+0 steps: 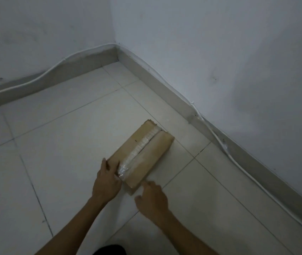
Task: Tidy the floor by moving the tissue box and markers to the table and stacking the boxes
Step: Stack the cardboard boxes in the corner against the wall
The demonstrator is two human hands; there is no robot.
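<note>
We seem to start stacking: left hand (108, 179) rests open on the cardboard box (146, 150), right hand (152, 199) open beside it, so next we should grip both sides.

A flat brown cardboard box (146, 159) lies closed on the tiled floor (63, 144) near the room's corner, its long side running diagonally. Clear tape (137, 151) runs along the top seam and wrinkles over the near end. The far corner looks frayed, though dim light blurs it.
</note>
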